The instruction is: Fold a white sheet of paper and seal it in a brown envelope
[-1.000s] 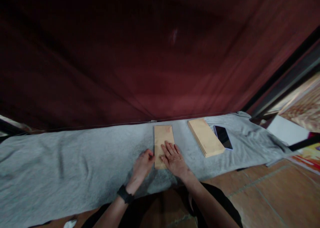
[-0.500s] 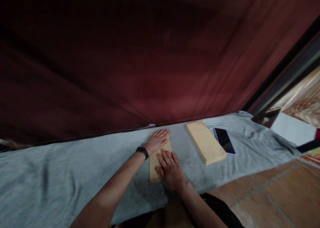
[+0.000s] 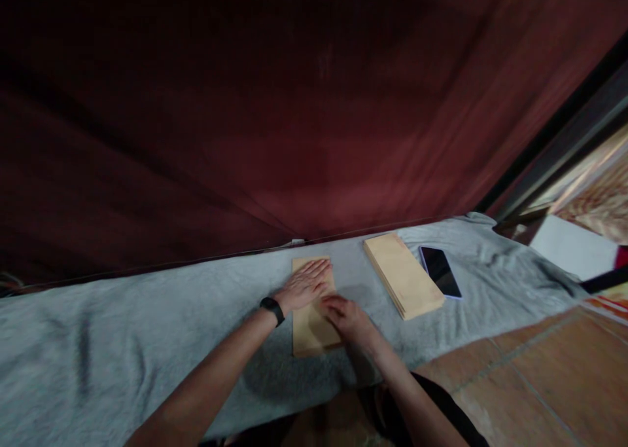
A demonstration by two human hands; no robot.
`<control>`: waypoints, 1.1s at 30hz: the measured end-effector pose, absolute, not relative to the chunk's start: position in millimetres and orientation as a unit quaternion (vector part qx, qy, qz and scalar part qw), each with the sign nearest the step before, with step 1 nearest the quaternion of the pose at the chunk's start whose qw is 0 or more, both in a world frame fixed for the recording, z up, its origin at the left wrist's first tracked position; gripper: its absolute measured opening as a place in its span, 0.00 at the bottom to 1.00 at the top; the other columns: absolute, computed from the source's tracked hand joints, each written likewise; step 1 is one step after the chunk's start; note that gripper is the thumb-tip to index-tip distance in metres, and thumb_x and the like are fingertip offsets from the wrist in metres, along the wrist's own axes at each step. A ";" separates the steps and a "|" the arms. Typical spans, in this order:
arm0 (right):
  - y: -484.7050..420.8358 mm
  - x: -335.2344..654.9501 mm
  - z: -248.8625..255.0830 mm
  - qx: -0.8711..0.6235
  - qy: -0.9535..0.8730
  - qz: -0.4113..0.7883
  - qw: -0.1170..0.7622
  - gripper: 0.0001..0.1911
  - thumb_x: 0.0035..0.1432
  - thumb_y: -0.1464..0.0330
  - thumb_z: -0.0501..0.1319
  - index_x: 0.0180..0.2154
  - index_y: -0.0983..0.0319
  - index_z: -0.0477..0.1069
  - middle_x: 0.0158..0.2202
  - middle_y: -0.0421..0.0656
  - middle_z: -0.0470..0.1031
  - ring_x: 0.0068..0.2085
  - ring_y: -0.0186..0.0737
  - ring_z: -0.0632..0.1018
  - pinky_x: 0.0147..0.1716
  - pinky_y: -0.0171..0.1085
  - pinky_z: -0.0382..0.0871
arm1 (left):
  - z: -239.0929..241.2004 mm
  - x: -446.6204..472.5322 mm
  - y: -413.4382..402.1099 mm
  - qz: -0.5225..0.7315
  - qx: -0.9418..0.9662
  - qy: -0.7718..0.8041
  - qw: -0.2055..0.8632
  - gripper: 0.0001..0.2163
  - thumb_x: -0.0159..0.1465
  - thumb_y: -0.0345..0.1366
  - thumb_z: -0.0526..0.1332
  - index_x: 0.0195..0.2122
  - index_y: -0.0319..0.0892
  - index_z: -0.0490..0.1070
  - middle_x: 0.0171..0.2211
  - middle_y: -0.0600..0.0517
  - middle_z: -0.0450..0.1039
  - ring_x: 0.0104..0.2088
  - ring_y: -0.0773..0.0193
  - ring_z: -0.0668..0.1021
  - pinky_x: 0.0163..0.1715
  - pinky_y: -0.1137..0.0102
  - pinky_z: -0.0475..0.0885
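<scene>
A tan paper envelope [image 3: 308, 332] lies lengthwise on a grey cloth [image 3: 147, 329]. My left hand [image 3: 305, 283], a black band on its wrist, rests flat on the envelope's upper half with fingers stretched out. My right hand [image 3: 347, 316] sits at the envelope's right edge, fingers curled and pressed against the paper; whether it grips the edge is unclear.
A stack of tan envelopes [image 3: 402, 275] lies to the right, with a dark phone [image 3: 440, 271] beside it. A dark red curtain [image 3: 294, 120] hangs behind the cloth. Brown tiled floor [image 3: 540, 375] shows at the lower right.
My left hand slid back from the envelope's far end to its upper middle. My right hand moved from flat on the lower part to the right edge and curled.
</scene>
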State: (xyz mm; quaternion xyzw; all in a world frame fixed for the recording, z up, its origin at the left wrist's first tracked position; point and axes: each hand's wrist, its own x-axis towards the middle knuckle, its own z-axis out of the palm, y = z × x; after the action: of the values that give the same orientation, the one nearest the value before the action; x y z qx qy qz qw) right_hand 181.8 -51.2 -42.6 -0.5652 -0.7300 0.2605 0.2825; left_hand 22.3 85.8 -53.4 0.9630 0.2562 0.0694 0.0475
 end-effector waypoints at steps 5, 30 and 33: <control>-44.3 199.3 -36.9 -0.613 -0.671 0.276 0.313 0.14 0.63 0.75 0.56 0.43 0.58 0.79 0.43 0.43 0.82 0.43 0.40 0.81 0.45 0.35 0.74 | -54.1 14.1 59.7 0.073 0.965 0.247 0.043 0.26 0.75 0.45 0.42 0.72 0.43 0.48 0.72 0.48 0.51 0.71 0.63 0.54 0.69 0.63 0.48; -61.0 208.0 -34.4 -0.582 -0.733 0.207 0.284 0.14 0.65 0.77 0.54 0.43 0.61 0.77 0.46 0.45 0.80 0.46 0.37 0.80 0.48 0.34 0.72 | -27.0 -29.1 -76.2 0.055 0.958 0.246 0.138 0.28 0.74 0.47 0.48 0.72 0.44 0.47 0.72 0.48 0.50 0.71 0.60 0.54 0.70 0.59 0.52; -68.8 207.8 -33.3 -0.563 -0.754 0.198 0.275 0.15 0.65 0.77 0.54 0.46 0.60 0.76 0.49 0.45 0.79 0.50 0.38 0.79 0.51 0.35 0.71 | -26.5 -35.1 -84.4 0.086 0.945 0.261 0.177 0.24 0.74 0.42 0.50 0.70 0.47 0.53 0.70 0.49 0.57 0.70 0.61 0.59 0.68 0.59 0.57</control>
State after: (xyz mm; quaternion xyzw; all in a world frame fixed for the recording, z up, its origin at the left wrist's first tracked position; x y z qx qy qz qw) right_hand 207.8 -68.8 -33.3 -0.5631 -0.7535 0.1981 0.2755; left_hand -35.1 -84.4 -26.5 0.9450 0.2613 0.0864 0.1766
